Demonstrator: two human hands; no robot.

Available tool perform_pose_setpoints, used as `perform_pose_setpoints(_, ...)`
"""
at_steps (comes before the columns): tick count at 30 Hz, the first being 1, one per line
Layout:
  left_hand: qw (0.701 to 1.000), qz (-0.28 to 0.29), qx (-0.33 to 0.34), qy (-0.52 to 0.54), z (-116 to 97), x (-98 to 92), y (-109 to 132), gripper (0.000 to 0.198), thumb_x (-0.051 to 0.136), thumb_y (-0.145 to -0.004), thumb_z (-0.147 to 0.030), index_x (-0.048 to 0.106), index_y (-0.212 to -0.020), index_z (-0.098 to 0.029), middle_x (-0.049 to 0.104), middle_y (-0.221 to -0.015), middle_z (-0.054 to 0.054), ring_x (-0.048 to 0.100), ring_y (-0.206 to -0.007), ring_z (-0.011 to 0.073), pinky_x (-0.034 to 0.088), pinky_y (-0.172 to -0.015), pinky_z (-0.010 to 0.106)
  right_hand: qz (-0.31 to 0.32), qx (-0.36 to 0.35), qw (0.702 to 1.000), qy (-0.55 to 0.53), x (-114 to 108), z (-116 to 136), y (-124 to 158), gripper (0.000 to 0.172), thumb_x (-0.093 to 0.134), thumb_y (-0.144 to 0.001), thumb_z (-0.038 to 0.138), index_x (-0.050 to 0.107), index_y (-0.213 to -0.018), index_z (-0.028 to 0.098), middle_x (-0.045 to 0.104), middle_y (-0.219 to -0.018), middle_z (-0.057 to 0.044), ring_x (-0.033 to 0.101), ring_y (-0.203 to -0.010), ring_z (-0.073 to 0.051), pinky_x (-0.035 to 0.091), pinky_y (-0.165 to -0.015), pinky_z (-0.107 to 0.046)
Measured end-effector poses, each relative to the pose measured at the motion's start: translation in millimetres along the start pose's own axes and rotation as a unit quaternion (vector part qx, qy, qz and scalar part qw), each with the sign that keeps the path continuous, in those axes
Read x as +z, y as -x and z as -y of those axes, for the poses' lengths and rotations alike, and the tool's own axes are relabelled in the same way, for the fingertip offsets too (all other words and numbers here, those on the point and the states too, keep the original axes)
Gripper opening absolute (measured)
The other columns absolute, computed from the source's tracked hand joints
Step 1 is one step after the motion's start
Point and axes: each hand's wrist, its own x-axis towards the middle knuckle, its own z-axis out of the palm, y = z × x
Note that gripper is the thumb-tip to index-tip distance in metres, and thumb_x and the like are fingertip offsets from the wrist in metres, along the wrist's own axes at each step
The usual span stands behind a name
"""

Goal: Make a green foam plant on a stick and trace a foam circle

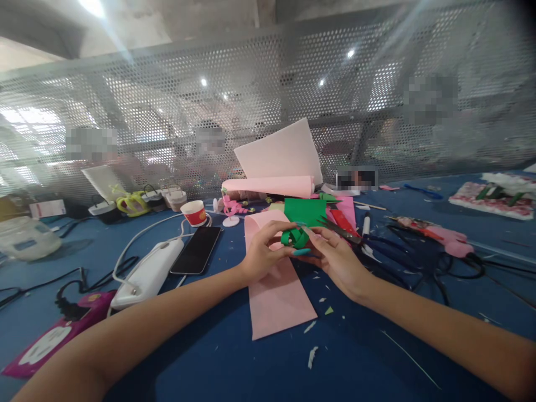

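Note:
Both my hands meet over the middle of the blue table [234, 357]. My left hand [262, 254] pinches a curled green paper strip [294, 238] between thumb and fingers. My right hand [335, 257] closes on the same green strip from the right, with its fingertips against the curl. Under the hands lies a long pink paper sheet [278, 296]. A green paper sheet [305, 211] lies just behind the hands. Scissors [341, 229] rest on the table right behind my right hand.
A black phone [196, 249], a white power bank [148, 273] with cables and a red paper cup [195, 213] sit to the left. Rolled pink paper [268, 186] stands behind. Black cables [419, 257] lie at right. A perforated metal screen [293, 95] backs the table, and people sit beyond it.

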Motion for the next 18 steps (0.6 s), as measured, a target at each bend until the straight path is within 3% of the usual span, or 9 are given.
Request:
perform_pose_setpoints(5, 0.999, -0.001, -0.012, 0.044, -0.4, 0.2, -0.9, 0.035, 0.060, -0.084, -0.038, 0.064, -0.117, -0.026, 0.062, -0.115, 0.009, 0.057, -0.108, 0.0214, 0.052, -0.084, 0.031, -0.005, 0.002, 1.000, -0.024, -1.1, -0.3, -0.8, 0.028, 0.074, -0.072, 0.043, 0.063, -0.091, 0.025, 0.070, -0.087, 0.000, 0.068, -0.082, -0.020, 0.054, -0.076, -0.039)
perform_pose_setpoints(12, 0.995, -0.037, -0.077, 0.061, 6.8, 1.6, -0.9, 0.048, 0.074, -0.072, -0.024, 0.061, -0.118, -0.026, 0.058, -0.100, 0.005, 0.056, -0.092, 0.0146, 0.051, -0.075, 0.025, -0.029, 0.003, 1.000, 0.006, -5.8, -1.9, -2.9, 0.033, 0.075, -0.069, 0.046, 0.063, -0.091, 0.023, 0.069, -0.086, 0.000, 0.066, -0.075, -0.017, 0.054, -0.068, -0.034)
perform_pose_setpoints(18, 0.988, -0.064, -0.104, 0.096, 5.4, 1.8, -3.2, 0.046, 0.073, -0.072, -0.022, 0.062, -0.117, -0.025, 0.057, -0.092, 0.002, 0.057, -0.086, 0.0120, 0.049, -0.078, 0.025, -0.049, -0.016, 0.998, 0.018, -7.5, -0.4, -6.1, 0.037, 0.076, -0.066, 0.050, 0.061, -0.086, 0.023, 0.067, -0.085, 0.000, 0.064, -0.074, -0.017, 0.052, -0.064, -0.032)
